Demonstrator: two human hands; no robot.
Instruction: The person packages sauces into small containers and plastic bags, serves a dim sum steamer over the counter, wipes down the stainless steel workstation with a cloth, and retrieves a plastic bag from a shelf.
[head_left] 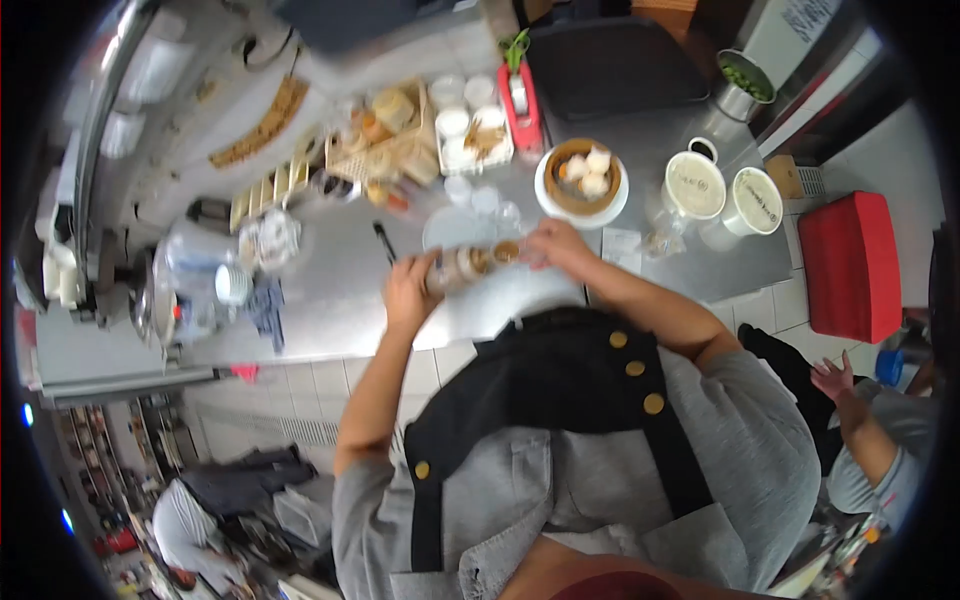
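Note:
My left hand (410, 290) is wrapped round a jar or bottle (458, 270) with brownish contents, tipped on its side over the metal counter. Its mouth points toward a small clear cup (507, 252) with something brown in it. My right hand (556, 247) pinches that cup by its near side. Just behind lies a round, pale plate or lid (455, 228). Small clear cups or lids (486, 200) are beside it. Further right, a bamboo steamer (582, 176) of white dumplings rests on a white plate (622, 190).
A dark pen-like object (384, 242) lies left of the jar. Baskets (345, 160) of condiments line the back. Two large lidded tubs (694, 186) stand at right, near a red bin (852, 265). Another person's hand (832, 378) shows at lower right; someone else (185, 530) is at lower left.

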